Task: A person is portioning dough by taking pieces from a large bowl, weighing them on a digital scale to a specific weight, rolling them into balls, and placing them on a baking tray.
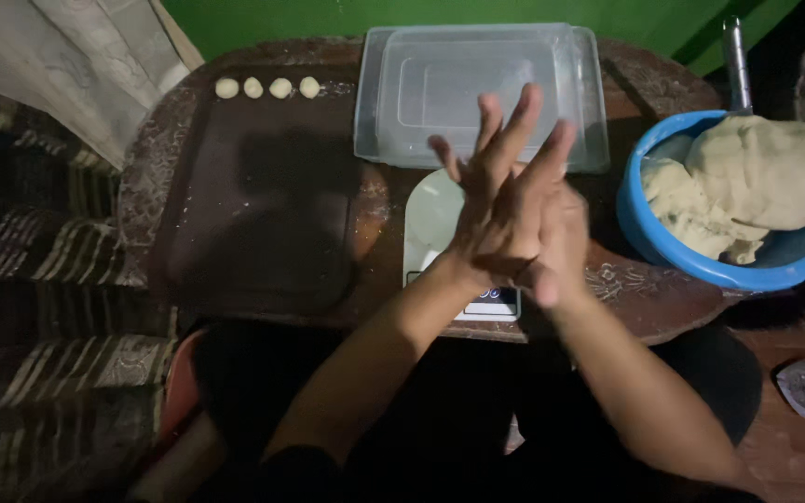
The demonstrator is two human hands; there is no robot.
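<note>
Dough [775,177] filled the blue bowl [663,242] at the table's [263,214] right edge. Beside it lay a clear plastic lid [421,88] and a white scale [430,219]. Left hand [496,200] pressed flat, fingers spread, against right hand [561,247], their contents hidden. Four dough balls [267,88] lined the far left.

both forearms come up from the bottom edge and meet at centre. left hand [500,200] on top, fingers spread, pointing up and away. right hand [561,247] pressed palm to palm beneath it, mostly covered, slightly blurred. wrists cross close together.
</note>
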